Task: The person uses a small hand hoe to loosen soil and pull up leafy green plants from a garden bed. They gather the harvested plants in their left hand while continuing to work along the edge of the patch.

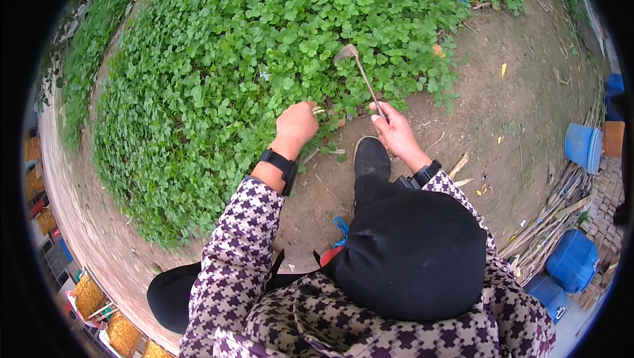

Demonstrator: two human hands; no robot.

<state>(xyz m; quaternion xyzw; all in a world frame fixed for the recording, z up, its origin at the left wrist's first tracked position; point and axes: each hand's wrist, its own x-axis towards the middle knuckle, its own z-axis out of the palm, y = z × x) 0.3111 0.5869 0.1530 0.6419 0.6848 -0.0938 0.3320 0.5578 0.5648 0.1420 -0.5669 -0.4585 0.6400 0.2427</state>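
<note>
My right hand grips the thin handle of a small hand hoe. Its worn metal blade is raised over the near edge of a bed of leafy green plants. To its left, my left hand is closed at the same edge of the bed, with pale stems showing at its fingers. The roots and lower ends of those stems cannot be made out. A dark shoe rests on the bare soil between my two hands. Both wrists wear black straps.
Blue plastic barrels, a blue bucket and a pile of sticks lie at the right. Trays of yellow-orange produce stand at the lower left. A red object with blue cord is by my knee.
</note>
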